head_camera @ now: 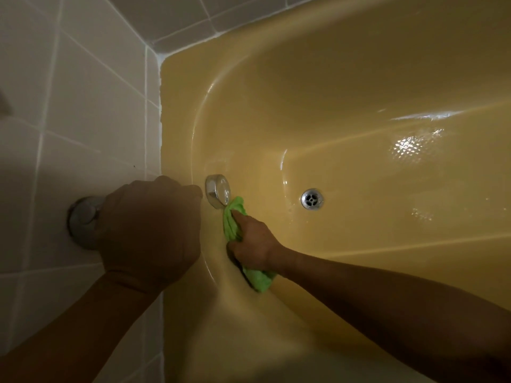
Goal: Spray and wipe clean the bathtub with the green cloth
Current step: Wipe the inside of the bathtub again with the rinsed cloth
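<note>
Head view, looking down: the right hand [255, 241] grips the green cloth [233, 217], its fingers curled round the bunched fabric and pressing it against the end wall of the yellow bathtub [345, 92]. One fold of the cloth sticks out above the knuckles and another hangs out below the wrist. The top fold touches the lower edge of the chrome overflow cover [218, 190], which sits on the tub's end wall just above the hand. The right forearm reaches in from the lower right, across the tub's near side.

To the right of the cloth, apart from it on the tub floor, lies the round metal drain [312, 199]. Bright wet-looking patches of reflected light show on the floor further right.

The left hand [150, 230] is at the tub's rim, its back to the camera and its fingers curled under; whether it holds anything I cannot tell. Partly hidden behind it, a round chrome fitting [83, 219] is set on the pale tiled wall [83, 106], which meets the tub along a white sealed seam.
</note>
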A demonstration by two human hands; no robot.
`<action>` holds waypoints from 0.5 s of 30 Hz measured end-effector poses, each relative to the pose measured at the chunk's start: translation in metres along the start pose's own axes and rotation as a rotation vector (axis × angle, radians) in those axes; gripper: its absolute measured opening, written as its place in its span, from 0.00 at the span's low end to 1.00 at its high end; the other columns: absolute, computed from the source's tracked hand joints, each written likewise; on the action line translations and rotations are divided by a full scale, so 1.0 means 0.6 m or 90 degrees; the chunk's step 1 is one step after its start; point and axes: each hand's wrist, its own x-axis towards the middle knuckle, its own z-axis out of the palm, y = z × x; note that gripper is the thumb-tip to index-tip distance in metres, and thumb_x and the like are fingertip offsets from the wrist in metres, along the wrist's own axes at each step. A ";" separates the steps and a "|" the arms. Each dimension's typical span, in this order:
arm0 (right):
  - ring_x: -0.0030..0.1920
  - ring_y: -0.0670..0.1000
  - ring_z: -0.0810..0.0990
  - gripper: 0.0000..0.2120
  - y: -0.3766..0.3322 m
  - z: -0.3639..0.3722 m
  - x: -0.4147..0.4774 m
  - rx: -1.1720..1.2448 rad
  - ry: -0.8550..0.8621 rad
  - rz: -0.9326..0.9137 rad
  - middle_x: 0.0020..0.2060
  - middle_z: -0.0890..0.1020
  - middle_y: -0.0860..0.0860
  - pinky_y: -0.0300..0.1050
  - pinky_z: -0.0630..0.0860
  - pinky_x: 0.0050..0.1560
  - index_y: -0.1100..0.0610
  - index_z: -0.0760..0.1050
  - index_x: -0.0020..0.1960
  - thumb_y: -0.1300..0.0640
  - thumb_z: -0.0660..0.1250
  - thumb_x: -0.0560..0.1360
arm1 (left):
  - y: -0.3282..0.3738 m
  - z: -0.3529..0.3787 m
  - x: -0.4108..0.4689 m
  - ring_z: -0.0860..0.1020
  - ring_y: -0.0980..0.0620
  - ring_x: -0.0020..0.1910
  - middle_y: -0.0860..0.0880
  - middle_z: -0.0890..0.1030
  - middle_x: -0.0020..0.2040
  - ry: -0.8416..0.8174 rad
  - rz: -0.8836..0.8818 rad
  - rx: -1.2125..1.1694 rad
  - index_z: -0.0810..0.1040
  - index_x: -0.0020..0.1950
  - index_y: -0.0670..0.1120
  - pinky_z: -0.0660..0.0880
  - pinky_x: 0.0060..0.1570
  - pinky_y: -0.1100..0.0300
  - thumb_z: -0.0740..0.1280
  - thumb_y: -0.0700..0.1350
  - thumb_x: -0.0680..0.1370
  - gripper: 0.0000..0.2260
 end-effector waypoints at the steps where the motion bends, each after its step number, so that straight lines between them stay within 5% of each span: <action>1: 0.74 0.59 0.69 0.40 -0.005 -0.003 -0.011 0.004 -0.002 -0.009 0.75 0.68 0.59 0.46 0.67 0.71 0.55 0.52 0.83 0.57 0.69 0.77 | -0.001 -0.001 0.000 0.78 0.37 0.40 0.40 0.82 0.44 -0.003 -0.002 -0.005 0.84 0.53 0.41 0.70 0.44 0.48 0.59 0.48 0.84 0.17; 6: 0.64 0.56 0.76 0.34 -0.032 -0.011 -0.069 -0.006 0.118 -0.115 0.67 0.76 0.57 0.39 0.69 0.60 0.55 0.60 0.81 0.58 0.67 0.77 | -0.002 -0.001 -0.001 0.78 0.37 0.41 0.41 0.82 0.45 -0.005 0.000 -0.020 0.84 0.54 0.42 0.71 0.45 0.46 0.59 0.48 0.84 0.16; 10: 0.61 0.57 0.76 0.34 -0.069 -0.006 -0.053 -0.054 0.157 -0.238 0.66 0.76 0.57 0.50 0.75 0.61 0.54 0.58 0.82 0.56 0.65 0.78 | -0.004 0.000 -0.003 0.78 0.37 0.40 0.40 0.82 0.45 0.002 0.004 -0.010 0.84 0.53 0.40 0.69 0.45 0.47 0.59 0.48 0.85 0.17; 15: 0.59 0.59 0.77 0.38 -0.055 -0.003 -0.011 -0.119 0.162 -0.228 0.67 0.74 0.56 0.54 0.78 0.54 0.51 0.52 0.83 0.55 0.65 0.78 | -0.003 -0.001 -0.004 0.78 0.37 0.41 0.40 0.83 0.46 -0.001 0.005 -0.009 0.84 0.54 0.40 0.70 0.45 0.47 0.59 0.48 0.84 0.16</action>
